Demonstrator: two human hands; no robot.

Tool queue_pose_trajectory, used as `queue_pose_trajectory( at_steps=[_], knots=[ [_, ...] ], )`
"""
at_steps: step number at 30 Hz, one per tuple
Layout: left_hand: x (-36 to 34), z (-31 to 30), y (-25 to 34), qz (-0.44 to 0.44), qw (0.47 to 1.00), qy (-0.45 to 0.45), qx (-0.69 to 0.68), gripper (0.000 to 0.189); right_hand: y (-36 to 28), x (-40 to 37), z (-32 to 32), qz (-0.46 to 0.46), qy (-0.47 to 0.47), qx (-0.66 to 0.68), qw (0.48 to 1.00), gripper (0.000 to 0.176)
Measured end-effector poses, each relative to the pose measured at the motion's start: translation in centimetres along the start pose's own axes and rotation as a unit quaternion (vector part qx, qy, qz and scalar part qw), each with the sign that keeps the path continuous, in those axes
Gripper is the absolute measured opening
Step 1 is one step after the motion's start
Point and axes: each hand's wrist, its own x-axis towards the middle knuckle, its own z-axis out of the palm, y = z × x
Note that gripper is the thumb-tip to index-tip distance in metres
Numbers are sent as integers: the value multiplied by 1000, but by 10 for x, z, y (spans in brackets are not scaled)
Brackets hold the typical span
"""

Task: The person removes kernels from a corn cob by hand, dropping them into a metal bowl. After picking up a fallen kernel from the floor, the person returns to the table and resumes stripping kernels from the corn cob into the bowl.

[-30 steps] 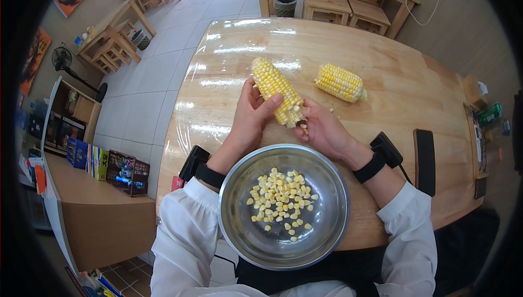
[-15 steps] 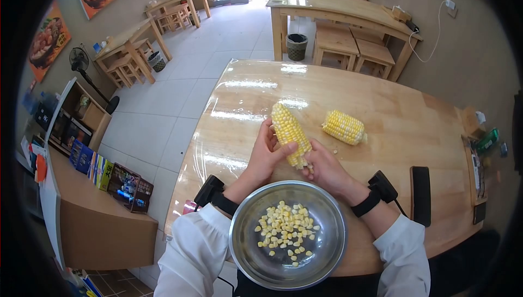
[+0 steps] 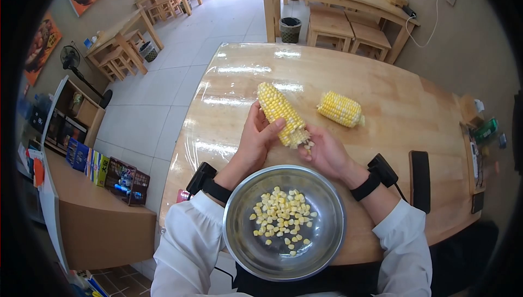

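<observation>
My left hand [image 3: 255,138] is wrapped round an ear of corn [image 3: 279,106], thumb across its front. The ear tilts, its top to the upper left, and its lower end shows a stripped patch of pale cob. Beside that end, my right hand [image 3: 326,152] is closed with a few loose corn kernels [image 3: 309,145] at its fingertips; its thumb is partly hidden. Below both hands is a round metal bowl [image 3: 233,242] with many yellow kernels on its bottom. A shorter piece of corn [image 3: 340,109] lies on the table, right of the held ear.
Under everything is a glossy wooden table [image 3: 376,150]. A black phone [image 3: 419,181] lies on its right part, and a tissue box [image 3: 468,111] and a green can [image 3: 485,129] stand at the right edge. To the left is a wooden counter [image 3: 103,231].
My right fingers have drawn slightly away from the ear's lower end, and loose kernels now show at them. The view has tipped, so the table and bowl sit higher.
</observation>
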Motion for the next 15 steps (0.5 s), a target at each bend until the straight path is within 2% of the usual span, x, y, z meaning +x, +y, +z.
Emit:
queue_pose_trajectory(
  at_steps=[3,5,15],
  knots=[
    [0,1,0,9,1000,-11,4,65,2,1,-4,11,-14,-9,1000,31],
    [0,1,-1,16,1000,-18,19,65,-1,-1,7,-7,23,-96,995,31],
    [0,0,-1,32,999,-29,27,64,-1,-2,10,-16,35,-112,993,32]
  ],
)
